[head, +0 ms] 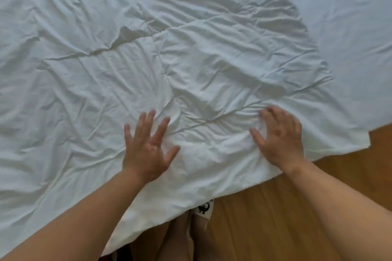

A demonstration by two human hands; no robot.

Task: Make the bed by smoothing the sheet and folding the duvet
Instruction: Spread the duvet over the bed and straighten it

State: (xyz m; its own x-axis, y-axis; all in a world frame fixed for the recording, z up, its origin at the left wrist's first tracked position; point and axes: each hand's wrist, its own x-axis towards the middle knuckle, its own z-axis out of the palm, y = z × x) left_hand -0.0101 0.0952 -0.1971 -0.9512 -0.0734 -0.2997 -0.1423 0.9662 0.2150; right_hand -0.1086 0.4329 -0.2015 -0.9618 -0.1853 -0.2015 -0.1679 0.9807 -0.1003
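Observation:
A white, heavily creased duvet covers most of the bed and hangs over its near edge. The smoother pale sheet shows at the right, beyond the duvet's slanting edge. My left hand lies flat on the duvet near the front edge with its fingers spread and straight. My right hand presses on the duvet a little to the right, its fingers bent into the cloth with small folds bunched in front of them. The duvet's near right corner sticks out over the floor.
Wooden floor runs along the bed's near side at the lower right. My legs in beige clothing stand against the bed edge, with a white garment hem bearing a small black print just under the duvet's overhang.

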